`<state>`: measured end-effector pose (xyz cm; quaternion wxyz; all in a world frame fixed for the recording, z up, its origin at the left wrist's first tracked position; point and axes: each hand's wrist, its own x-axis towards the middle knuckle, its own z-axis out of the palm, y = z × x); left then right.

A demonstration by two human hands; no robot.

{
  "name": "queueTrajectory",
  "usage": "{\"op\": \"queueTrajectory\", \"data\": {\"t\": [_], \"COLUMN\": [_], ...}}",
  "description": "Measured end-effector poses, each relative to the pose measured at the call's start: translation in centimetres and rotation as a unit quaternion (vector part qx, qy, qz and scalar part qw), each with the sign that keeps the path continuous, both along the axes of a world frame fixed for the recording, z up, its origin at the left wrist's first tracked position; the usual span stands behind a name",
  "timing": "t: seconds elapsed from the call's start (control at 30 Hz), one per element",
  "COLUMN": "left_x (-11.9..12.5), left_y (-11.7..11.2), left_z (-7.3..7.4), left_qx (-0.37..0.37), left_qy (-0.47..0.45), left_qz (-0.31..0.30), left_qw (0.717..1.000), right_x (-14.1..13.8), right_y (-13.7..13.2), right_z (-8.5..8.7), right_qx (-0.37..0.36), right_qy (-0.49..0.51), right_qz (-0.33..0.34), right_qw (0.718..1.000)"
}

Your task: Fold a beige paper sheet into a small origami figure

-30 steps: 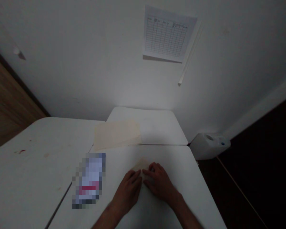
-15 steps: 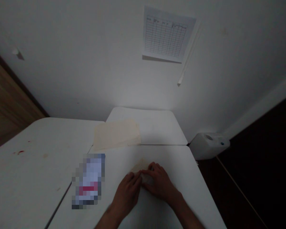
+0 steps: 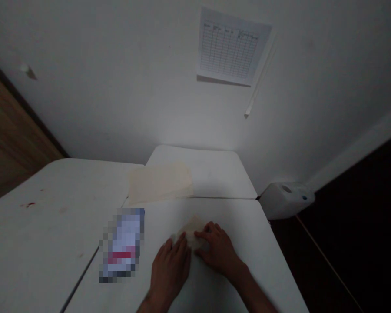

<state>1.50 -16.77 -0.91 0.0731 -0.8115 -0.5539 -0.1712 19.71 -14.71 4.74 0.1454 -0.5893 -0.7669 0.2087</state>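
A small, pale, thin sheet that looks like folded paper (image 3: pixel 190 235) lies on the white table under my fingertips. My left hand (image 3: pixel 171 265) rests palm down at its left edge, fingers stretched out and the index fingertip pressing on it. From the other side, my right hand (image 3: pixel 220 250) touches the sheet with its stretched index finger. Its thumb is apart, below the index, and the other fingers are bent. The hands partly cover the sheet, so its full outline is hidden.
A larger pale sheet (image 3: pixel 159 183) lies across the table joint behind my hands. A pixelated white-and-red item (image 3: pixel 124 243) is at left on the table (image 3: pixel 234 226). Red specks mark the left tabletop. A white plastic container (image 3: pixel 285 200) stands right, beside the wall with its printed chart (image 3: pixel 233 48).
My left hand has slid left and slightly toward me, apart from the right fingertips, uncovering more of the small sheet. The right hand has stayed nearly in place.
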Motion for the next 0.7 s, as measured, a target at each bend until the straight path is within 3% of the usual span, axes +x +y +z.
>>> {"op": "queueTrajectory", "data": {"t": [0.2,0.4,0.7], "left_x": [-0.9,-1.2,-1.3], "left_y": [0.0,0.0,0.0], "left_z": [-0.1,-0.3,-0.7], "left_qx": [0.012,0.023,0.029], "left_qy": [0.0,-0.025,-0.036], "left_qz": [0.006,-0.032,-0.046], "left_qw": [1.0,0.999,0.998], "right_x": [-0.1,0.0,0.3], "right_y": [0.1,0.0,-0.5], "right_z": [-0.2,-0.7,-0.9], "right_qx": [0.0,0.01,0.059], "right_qy": [0.01,0.021,0.014], "right_qz": [-0.002,-0.001,0.031], "right_qw": [1.0,1.0,0.998]}}
